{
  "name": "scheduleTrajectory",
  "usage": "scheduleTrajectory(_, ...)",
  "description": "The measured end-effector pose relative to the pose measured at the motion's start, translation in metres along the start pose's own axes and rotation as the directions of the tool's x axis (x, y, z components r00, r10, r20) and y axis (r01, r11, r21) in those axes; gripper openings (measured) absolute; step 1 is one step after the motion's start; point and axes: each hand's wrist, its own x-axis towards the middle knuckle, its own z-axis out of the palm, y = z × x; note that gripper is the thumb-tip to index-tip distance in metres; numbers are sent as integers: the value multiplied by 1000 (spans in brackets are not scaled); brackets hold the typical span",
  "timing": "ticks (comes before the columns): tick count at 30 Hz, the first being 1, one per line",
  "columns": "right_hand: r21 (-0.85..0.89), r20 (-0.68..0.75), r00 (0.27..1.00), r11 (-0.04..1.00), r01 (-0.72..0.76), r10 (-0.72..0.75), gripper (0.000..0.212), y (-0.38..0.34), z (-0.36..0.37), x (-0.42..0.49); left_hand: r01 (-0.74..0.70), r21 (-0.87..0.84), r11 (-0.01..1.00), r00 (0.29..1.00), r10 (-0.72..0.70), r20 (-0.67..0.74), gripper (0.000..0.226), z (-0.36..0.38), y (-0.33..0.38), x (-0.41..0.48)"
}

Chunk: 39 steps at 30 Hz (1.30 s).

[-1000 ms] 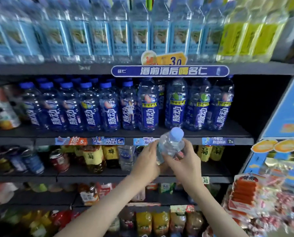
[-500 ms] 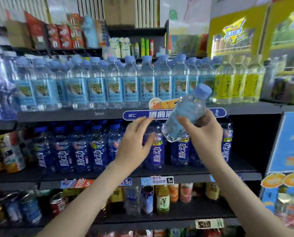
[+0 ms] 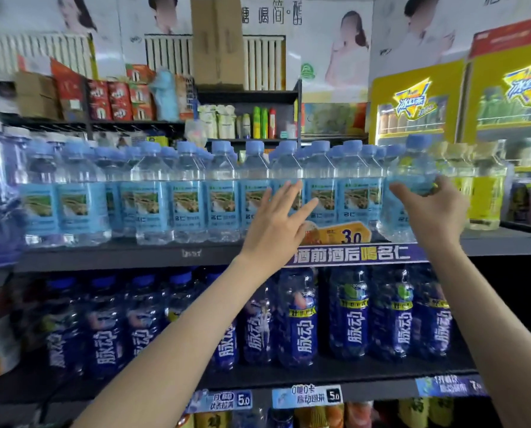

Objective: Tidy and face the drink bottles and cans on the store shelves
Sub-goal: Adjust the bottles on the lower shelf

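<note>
top shelf: dark rack board; the yellow 3.0 price tag is clipped to its front edge and serves as reference here.
water row: light-blue-label bottles, upright and packed side by side, running left from above the tag. Picture panels face out, so this part looks faced already.
sports drinks: dark blue bottles, one shelf below the tag. Nobody is touching them.
yellow bottles: well right of the tag, same shelf. They bound the free slot.
slot: the gap between water row and yellow bottles, up and right of the tag. Likely target, as it closes the row.
right hand: arm reaches up and forward, wrist bent back, fingers and thumb wrapped around the held bottle's lower body. Firm clamp.
left hand: just left of the tag, palm toward the row, fingers straight and spread, holding nothing. Fingertips overlap the labels; contact can't be confirmed. Probably steadying neighbours against tipping.
held bottle: same water brand, roughly upright, in the slot. Base is near shelf level; blur hides whether it's seated. No picture panel is visible, so it may need a twist.
step: placing, nearly done.
</note>
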Motion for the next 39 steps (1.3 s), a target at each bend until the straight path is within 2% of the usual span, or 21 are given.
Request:
scheduleTrajectory(4,-88,44,999,996,4,0,62,1,18,11,-19,86,996,998,13,69,50,13,-11,5)
scheduleTrajectory(7,-106,14,1000,994,0,1,56,0,19,9,-40,77,996,999,37,40,49,21,-14,3)
scheduleTrajectory(10,-85,-24,999,996,38,-40,49,-4,11,-5,-22,-3,1000,1000,22,16,48,20,-15,-1)
scheduleTrajectory(14,-43,-44,994,995,93,-95,66,-22,0,-31,110,-115,987,994,-111,-3,50,2,-15,-18)
scheduleTrajectory(16,-8,-29,992,993,122,-122,66,-38,-5,-49,196,-122,973,981,-196,12,50,-14,-19,-33)
scheduleTrajectory(19,49,81,988,990,130,-134,67,-63,-5,-80,361,-66,930,932,-359,44,52,-39,-36,-64)
scheduleTrajectory(23,181,295,943,978,106,-157,78,-96,18,-126,567,26,823,820,-567,73,54,-78,-69,-117)
scheduleTrajectory(27,244,440,883,968,59,-165,81,-127,64,-177,629,151,762,763,-643,65,54,-113,-122,-167)
scheduleTrajectory(30,233,486,854,969,76,-184,79,-156,106,-207,660,218,719,730,-683,41,56,-135,-167,-194)
scheduleTrajectory(34,268,468,868,963,39,-165,77,-199,162,-239,598,253,761,774,-630,67,61,-158,-227,-218)
scheduleTrajectory(36,282,442,885,959,17,-145,76,-218,188,-252,518,260,815,830,-552,78,63,-164,-252,-226)
scheduleTrajectory(39,243,354,922,968,69,-155,72,-237,219,-263,386,247,889,909,-412,62,63,-164,-277,-233)
